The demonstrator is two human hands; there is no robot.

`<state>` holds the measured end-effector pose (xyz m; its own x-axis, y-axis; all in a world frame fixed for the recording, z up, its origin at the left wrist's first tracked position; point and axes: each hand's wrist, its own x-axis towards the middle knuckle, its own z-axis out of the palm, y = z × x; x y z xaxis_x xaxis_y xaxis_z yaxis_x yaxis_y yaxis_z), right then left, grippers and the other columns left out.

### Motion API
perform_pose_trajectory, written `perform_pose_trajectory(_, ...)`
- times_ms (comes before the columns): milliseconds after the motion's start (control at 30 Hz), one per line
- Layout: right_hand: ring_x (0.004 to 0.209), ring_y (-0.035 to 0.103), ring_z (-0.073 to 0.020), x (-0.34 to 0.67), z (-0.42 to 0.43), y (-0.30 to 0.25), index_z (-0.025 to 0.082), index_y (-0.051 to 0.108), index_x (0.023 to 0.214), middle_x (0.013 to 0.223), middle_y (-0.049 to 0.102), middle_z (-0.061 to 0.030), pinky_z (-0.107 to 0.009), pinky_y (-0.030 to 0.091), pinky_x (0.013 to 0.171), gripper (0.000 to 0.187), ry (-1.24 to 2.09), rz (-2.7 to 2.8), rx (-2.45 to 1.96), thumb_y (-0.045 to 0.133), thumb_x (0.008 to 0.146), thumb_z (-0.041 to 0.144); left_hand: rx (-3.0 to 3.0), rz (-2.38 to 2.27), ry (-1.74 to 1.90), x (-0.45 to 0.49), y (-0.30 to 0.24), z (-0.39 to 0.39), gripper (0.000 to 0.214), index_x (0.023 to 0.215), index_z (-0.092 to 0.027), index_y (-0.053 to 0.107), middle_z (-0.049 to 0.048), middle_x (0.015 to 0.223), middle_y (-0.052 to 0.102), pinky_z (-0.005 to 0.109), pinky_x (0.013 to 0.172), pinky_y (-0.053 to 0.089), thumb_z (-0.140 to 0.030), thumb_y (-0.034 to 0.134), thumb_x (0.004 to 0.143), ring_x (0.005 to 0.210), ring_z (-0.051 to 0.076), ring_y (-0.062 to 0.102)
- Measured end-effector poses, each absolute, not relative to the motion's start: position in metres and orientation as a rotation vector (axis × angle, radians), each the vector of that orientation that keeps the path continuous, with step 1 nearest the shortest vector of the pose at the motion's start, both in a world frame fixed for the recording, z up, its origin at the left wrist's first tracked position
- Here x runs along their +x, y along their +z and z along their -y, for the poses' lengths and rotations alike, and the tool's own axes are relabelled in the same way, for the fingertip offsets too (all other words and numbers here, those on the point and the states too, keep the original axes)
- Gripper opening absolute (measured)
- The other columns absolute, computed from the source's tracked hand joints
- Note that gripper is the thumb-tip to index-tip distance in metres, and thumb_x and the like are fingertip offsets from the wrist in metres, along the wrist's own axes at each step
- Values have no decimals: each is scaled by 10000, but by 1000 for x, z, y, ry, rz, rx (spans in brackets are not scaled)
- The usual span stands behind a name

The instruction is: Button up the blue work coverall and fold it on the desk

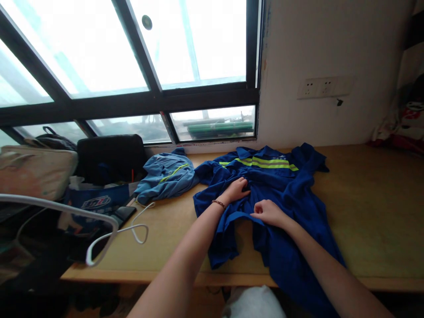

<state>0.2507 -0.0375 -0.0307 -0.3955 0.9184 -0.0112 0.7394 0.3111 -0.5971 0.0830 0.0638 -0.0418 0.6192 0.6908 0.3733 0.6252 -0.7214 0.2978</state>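
Observation:
A dark blue work jacket (301, 207) lies spread and rumpled on the table, its collar towards the wall and a yellow-and-silver reflective band across the chest. Its lower part hangs over the table's front edge. My left hand (236, 189), with a bracelet on the wrist, grips the cloth at the middle of the jacket front, its fingertips partly lost in the folds. Nearer to me, my right hand (270, 213) has curled fingers and pinches the cloth by the raised lower edge.
A lighter blue folded garment (168, 174) with a yellow stripe lies to the left. Beyond it are a black bag (111, 154), a beige bag (36, 165), a phone (125, 214) and a looping white cable (141, 242). The wooden table (374, 212) meets a wall with sockets (326, 87).

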Motion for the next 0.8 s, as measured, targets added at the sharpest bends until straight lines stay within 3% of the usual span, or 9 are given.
perform_pose_trajectory(133, 472, 471, -96, 255, 34, -27, 147, 559, 554, 488, 518, 19, -202, 302, 455, 277, 1082, 2176, -1367, 590, 653, 405, 2734, -1232, 665, 85, -37, -53, 185, 843, -143, 521, 56, 872, 521, 271, 688, 433, -282, 561, 727, 774, 157, 507)
perform_pose_trajectory(300, 544, 507, -103, 266, 19, -34, 155, 587, 669, 577, 555, 27, -196, 354, 497, 173, 847, 1930, -1470, 666, 548, 249, 2730, -1143, 594, 77, -38, -17, 426, 1056, -141, 531, 105, 1091, 528, 340, 879, 402, -379, 595, 709, 1012, 220, 486)
perform_pose_trajectory(400, 652, 566, -125, 275, 10, -39, 154, 603, 730, 695, 617, -2, -208, 419, 592, 214, 912, 1827, -1492, 646, 521, 139, 2695, -987, 613, 63, -41, 3, 490, 1147, -168, 496, 95, 1186, 498, 337, 963, 347, -430, 561, 739, 1142, 211, 408)
perform_pose_trajectory(667, 736, 604, -163, 281, 7, -39, 161, 628, 711, 748, 648, -32, -256, 460, 691, 186, 986, 1673, -1537, 607, 546, 78, 2769, -1078, 501, 48, -19, 20, 229, 978, -173, 578, 63, 979, 567, 293, 837, 420, -290, 525, 788, 927, 173, 509)
perform_pose_trajectory(800, 790, 603, -152, 280, 15, -30, 166, 605, 845, 842, 644, -40, -238, 473, 673, 309, 1394, 1294, -1354, 673, 547, 119, 2857, -1163, 486, 49, -4, 29, 177, 937, -171, 564, 61, 932, 531, 281, 777, 426, -242, 521, 782, 873, 169, 496)
